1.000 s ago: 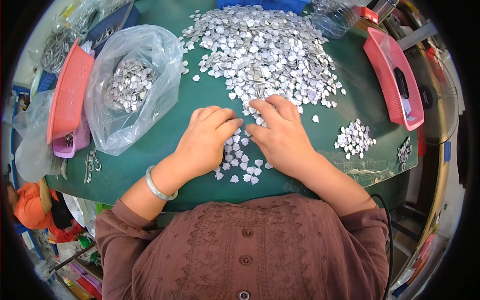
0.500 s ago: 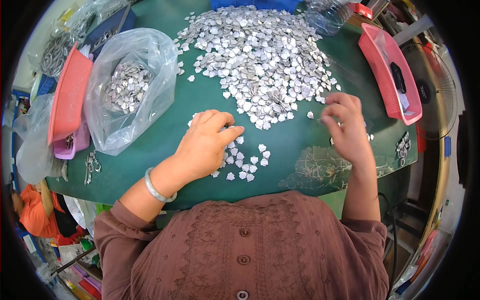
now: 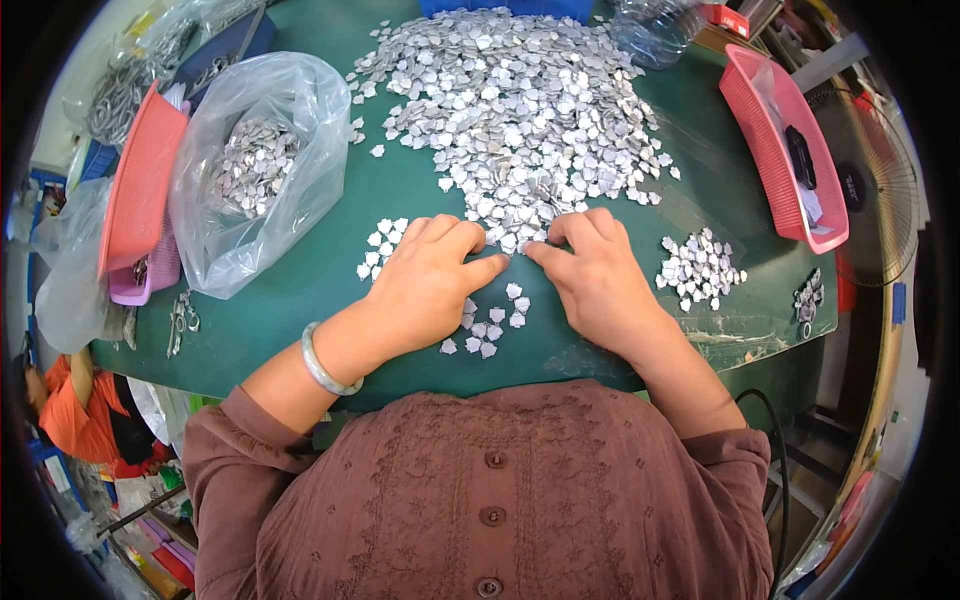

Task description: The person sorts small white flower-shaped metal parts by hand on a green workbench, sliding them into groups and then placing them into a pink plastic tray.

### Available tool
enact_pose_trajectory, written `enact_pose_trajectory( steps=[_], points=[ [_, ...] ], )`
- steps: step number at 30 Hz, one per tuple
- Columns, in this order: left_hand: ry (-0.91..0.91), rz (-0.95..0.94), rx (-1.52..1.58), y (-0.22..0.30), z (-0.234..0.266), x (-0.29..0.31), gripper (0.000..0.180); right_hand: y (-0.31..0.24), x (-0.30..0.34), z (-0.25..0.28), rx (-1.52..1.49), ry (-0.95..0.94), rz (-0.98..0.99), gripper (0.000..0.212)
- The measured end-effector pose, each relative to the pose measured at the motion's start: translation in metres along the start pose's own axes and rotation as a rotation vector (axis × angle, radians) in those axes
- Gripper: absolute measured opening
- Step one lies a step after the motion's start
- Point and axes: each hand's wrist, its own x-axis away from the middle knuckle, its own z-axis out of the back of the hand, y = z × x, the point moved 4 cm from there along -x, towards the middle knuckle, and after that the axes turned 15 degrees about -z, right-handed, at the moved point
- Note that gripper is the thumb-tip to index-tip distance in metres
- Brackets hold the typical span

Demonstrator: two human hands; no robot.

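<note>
Although the blue bin (image 3: 565, 9) beyond the pile of silver pieces (image 3: 530, 120) is cut off, only the pile's near tip is partly covered, by the left hand (image 3: 425, 285) and right hand (image 3: 602, 285). Both have loosely curled fingers, thumbs near forefingers; whether either grips a piece cannot be told. Bare green tabletop (image 3: 715, 190) lies right of the pile.

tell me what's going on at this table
A person's left hand and right hand are at the near edge of a big pile of small silvery pieces; whether the fingers grip any is unclear. A smaller cluster lies beside the right hand, and loose pieces lie near the left. A clear plastic bag on the left holds similar pieces.
</note>
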Motion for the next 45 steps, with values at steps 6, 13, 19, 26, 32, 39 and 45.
enact_pose_trajectory(
  steps=[6,13,19,26,32,39,45],
  points=[
    [0.028,-0.029,0.022,-0.001,0.004,0.005,0.034,-0.006,0.004,0.001,-0.018,-0.117,0.085,0.026],
    [0.144,0.148,-0.076,-0.014,0.006,0.000,0.023,-0.009,-0.020,-0.009,0.004,0.100,0.075,0.015],
    [0.137,0.188,-0.083,-0.019,-0.002,-0.006,0.020,-0.011,-0.020,-0.018,0.014,0.035,0.089,0.017],
    [0.135,0.171,-0.083,-0.022,-0.002,-0.007,0.015,-0.011,-0.014,-0.009,-0.009,-0.053,0.127,0.022],
    [0.025,0.117,-0.059,-0.018,0.005,-0.004,0.017,-0.014,-0.016,-0.013,0.080,-0.035,0.123,0.031],
    [0.116,0.095,0.028,-0.014,0.005,0.003,0.022,-0.008,-0.016,-0.009,0.077,-0.053,0.075,0.033],
    [0.091,0.026,0.028,-0.012,0.009,0.005,0.026,-0.012,-0.012,-0.006,0.053,-0.102,0.108,0.029]
  ],
)
